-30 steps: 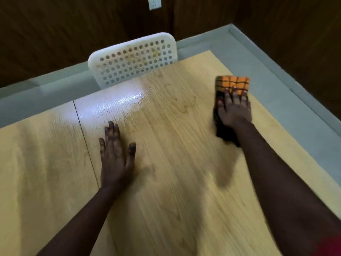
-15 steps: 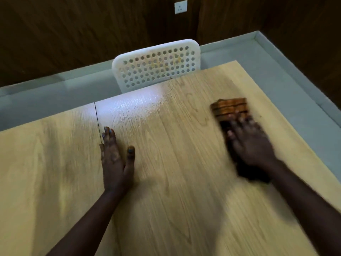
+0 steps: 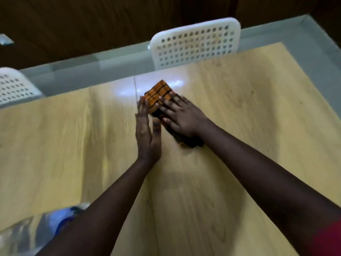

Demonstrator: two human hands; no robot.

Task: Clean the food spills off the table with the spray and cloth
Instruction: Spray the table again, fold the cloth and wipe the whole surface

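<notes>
Single head-worn wide-angle view, no second view to overlap. Looks forward and steeply down from above near edge of light wood-grain bench [image 3: 239, 111], close over it. Both forearms enter from bottom of frame, reaching away toward centre. Far bench edge high in frame; beyond it white perforated plastic chair back [image 3: 195, 45], grey floor strip [image 3: 73, 74], dark wood-panelled wall [image 3: 92, 21] along top. Second white perforated chair back [image 3: 13, 85] cut off at left edge. Edges bowed, whole frame motion-blurred.

Dark wood wall [image 3: 92, 24]; grey floor [image 3: 77, 74]; white perforated chairs [image 3: 195, 45].
</notes>
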